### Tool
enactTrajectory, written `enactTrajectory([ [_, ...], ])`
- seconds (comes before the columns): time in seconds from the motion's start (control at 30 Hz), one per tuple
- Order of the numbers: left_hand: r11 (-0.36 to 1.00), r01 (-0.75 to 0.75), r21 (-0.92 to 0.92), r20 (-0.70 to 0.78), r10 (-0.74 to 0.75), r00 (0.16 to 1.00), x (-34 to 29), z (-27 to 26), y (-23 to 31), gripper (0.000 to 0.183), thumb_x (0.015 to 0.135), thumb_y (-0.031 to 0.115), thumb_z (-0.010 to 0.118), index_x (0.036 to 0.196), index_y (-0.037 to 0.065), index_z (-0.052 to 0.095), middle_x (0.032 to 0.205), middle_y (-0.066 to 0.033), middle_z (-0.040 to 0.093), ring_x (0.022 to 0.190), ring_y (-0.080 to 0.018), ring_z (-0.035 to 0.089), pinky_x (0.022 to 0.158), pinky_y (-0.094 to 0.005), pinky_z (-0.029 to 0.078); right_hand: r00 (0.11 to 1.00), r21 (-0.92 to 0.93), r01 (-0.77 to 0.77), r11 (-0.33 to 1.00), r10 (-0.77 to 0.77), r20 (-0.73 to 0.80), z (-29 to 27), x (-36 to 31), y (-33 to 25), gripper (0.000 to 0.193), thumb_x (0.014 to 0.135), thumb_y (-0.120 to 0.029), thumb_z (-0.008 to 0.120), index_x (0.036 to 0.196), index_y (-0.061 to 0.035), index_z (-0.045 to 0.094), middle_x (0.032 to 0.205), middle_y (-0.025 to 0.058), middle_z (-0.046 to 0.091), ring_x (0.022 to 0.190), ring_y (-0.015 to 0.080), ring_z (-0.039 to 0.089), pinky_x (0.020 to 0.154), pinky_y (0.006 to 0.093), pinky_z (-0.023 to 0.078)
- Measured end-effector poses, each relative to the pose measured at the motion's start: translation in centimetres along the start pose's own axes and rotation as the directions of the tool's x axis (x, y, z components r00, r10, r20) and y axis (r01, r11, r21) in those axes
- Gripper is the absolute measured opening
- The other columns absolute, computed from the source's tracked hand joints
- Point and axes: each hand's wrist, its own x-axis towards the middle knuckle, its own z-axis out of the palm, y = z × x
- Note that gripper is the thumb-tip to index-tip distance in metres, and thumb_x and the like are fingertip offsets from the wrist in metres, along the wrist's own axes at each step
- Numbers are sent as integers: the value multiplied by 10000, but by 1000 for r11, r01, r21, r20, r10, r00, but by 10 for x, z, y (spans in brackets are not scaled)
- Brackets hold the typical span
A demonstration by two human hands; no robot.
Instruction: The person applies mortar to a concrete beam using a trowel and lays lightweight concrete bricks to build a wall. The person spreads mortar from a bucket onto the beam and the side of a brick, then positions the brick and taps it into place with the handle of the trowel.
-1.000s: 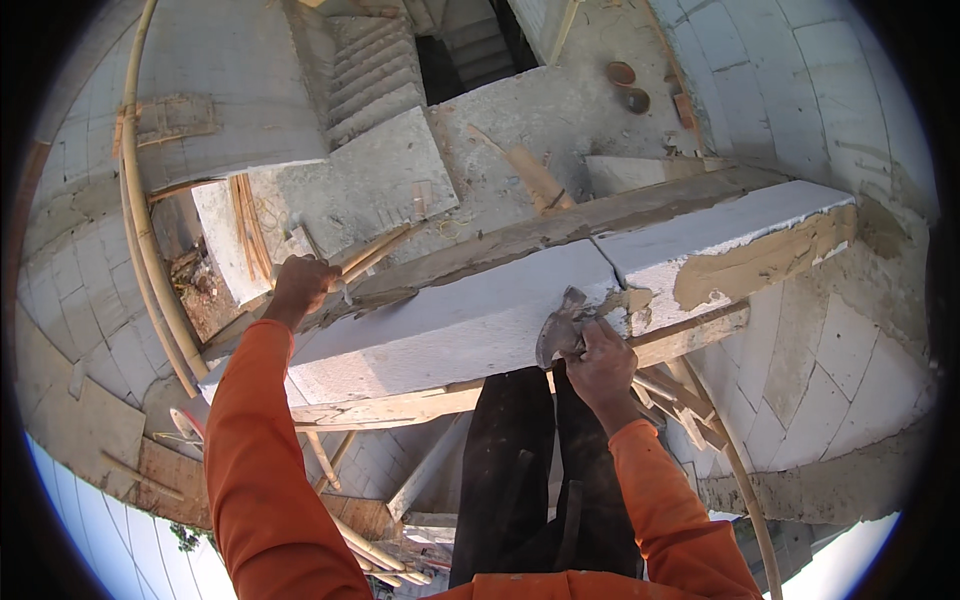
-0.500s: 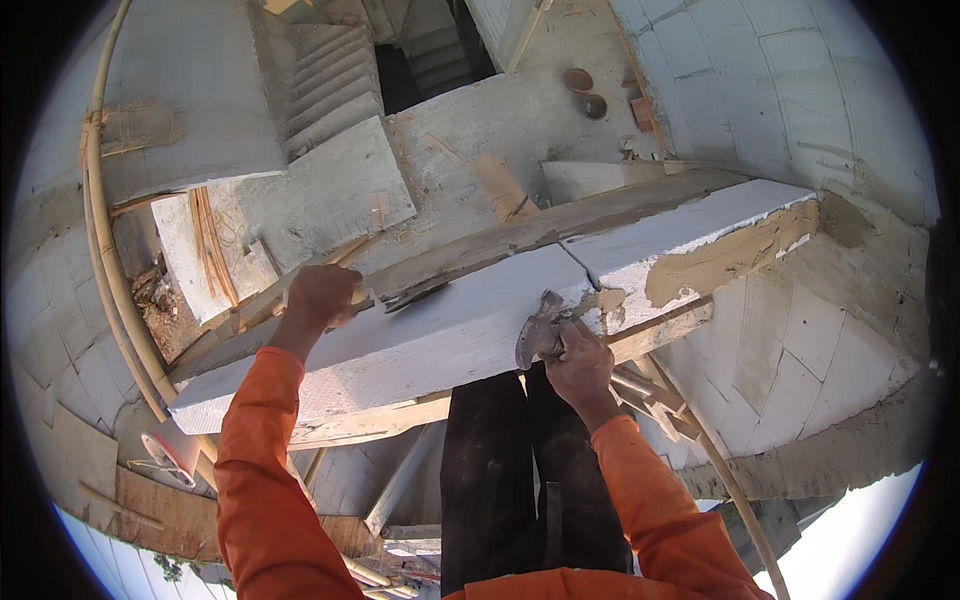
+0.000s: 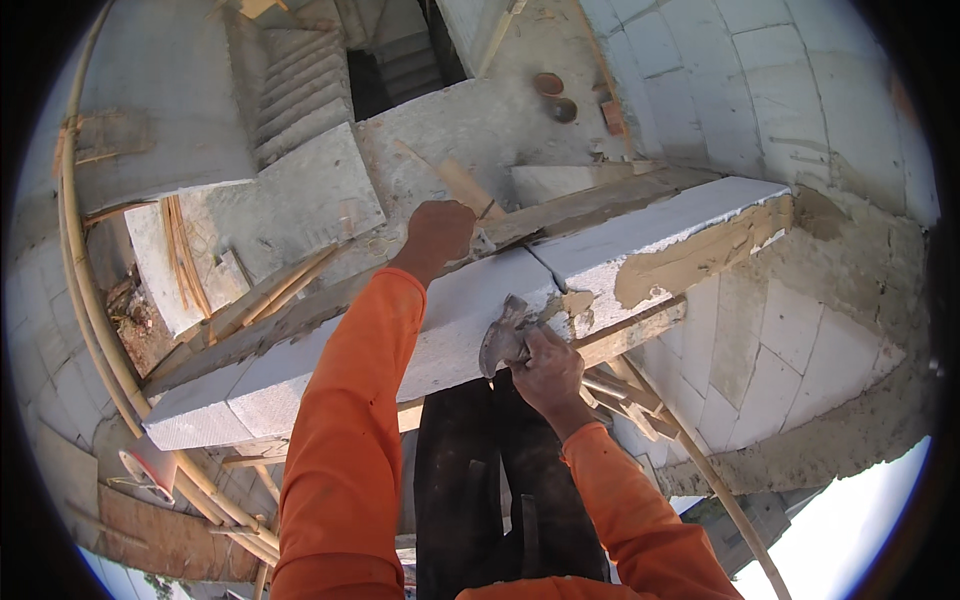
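A row of white lightweight blocks [image 3: 455, 290] runs slantwise along the top of the wall in front of me. My left hand [image 3: 440, 235] is closed around a trowel at the far edge of the row; its thin dark blade [image 3: 518, 243] points right, near a joint between two blocks. My right hand [image 3: 548, 365] grips a curved metal scoop [image 3: 503, 338] smeared with grey mortar, close to the near face of the blocks. Wet mortar [image 3: 660, 270] covers part of the right block's [image 3: 670, 225] near face, and a smaller lump [image 3: 572, 303] sits at the joint.
Bamboo poles [image 3: 85, 270] rise at the left. Beyond the wall, far below, lie a concrete floor with a stair [image 3: 300, 85], a dark opening [image 3: 405, 60] and two round bowls [image 3: 555, 98]. Timber [image 3: 640, 325] supports run under the blocks. A block wall [image 3: 760, 90] stands at the right.
My left hand has moved right and away from me with the trowel, along the row toward the joint. The right hand with the scoop stays by the near face. The view has shifted slightly.
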Motion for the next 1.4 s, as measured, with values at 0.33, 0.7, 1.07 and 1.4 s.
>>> enactTrajectory([
  [0.33,876,120,-466,-77,-176,981,-126,-18,-26,489,687,82,612,1175,59,592,991,-191,672,981,-356,641,821,-448,507,999,-38,5,999,-4,36,0,-1,-2,309,662,-170,799,900,-92,618,850,71,623,803,312,638,683,432,511],
  [0.7,264,193,-945,-29,-656,755,-346,80,-6,381,676,139,705,1024,4,631,812,-192,672,769,-295,688,696,-373,527,998,-196,56,979,-56,9,8,-1,6,420,708,-269,790,1019,-50,611,943,130,648,884,365,632,751,462,495],
  [1.07,-145,150,-978,207,-772,600,-435,196,70,430,650,254,742,1022,58,650,867,-174,689,836,-321,687,750,-393,537,992,-294,112,949,-122,-16,18,0,26,468,761,-243,754,1137,-8,602,1004,200,665,952,373,632,835,433,482],
  [1.4,-400,194,-896,443,-773,453,-466,250,111,458,612,231,745,1015,36,649,871,-154,682,820,-287,674,750,-386,522,992,-202,123,972,-128,-10,22,5,36,533,752,-257,765,1167,15,571,1029,205,650,974,381,612,843,434,469],
])
